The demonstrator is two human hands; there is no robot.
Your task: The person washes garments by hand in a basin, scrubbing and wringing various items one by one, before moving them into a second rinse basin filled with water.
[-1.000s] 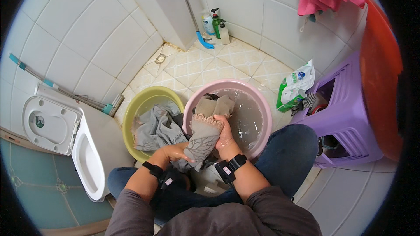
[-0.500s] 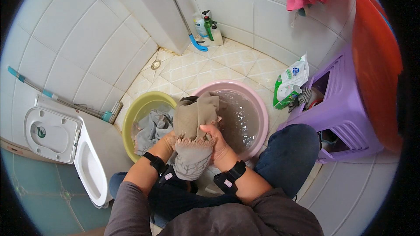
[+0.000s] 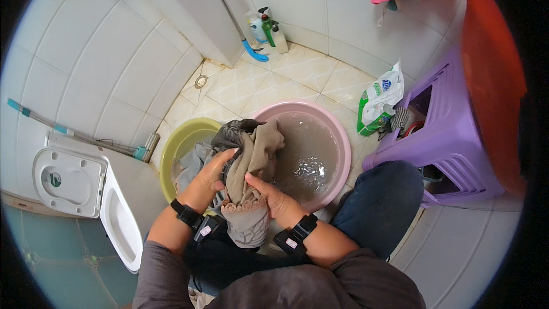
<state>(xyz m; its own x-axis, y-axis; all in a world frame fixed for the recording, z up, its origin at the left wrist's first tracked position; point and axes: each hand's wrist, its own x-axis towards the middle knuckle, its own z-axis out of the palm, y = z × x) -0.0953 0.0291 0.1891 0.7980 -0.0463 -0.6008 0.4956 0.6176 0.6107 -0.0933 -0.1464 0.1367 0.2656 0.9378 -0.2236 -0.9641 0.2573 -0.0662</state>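
Note:
A wet beige-grey garment [image 3: 255, 157] with a scalloped lace edge and a patterned pale section hangs bunched between my hands, over the near side of the basins. My left hand [image 3: 210, 178] is closed on its left side, beside a dark patterned fold. My right hand [image 3: 271, 195] grips the right side just above the lace, thumb on top and the other fingers hidden behind the cloth. To the right, the pink basin [image 3: 346, 163] holds murky grey water with some bubbles. The yellow-green basin [image 3: 166, 160] at left contains pale grey cloth [image 3: 196, 163], partly hidden by my left hand.
A purple stool [image 3: 452, 137] and an upright red basin [image 3: 492, 80] stand at right, near a green-white detergent bag [image 3: 378, 103]. A white squat toilet [image 3: 123, 217] is at left. Pump bottles [image 3: 267, 28] and a blue-ended pole [image 3: 229, 14] stand by the far wall.
My left hand has shifted up along the garment, its fingers now over the top side. A dark patterned part has come into view at the garment's left. The view has shifted slightly.

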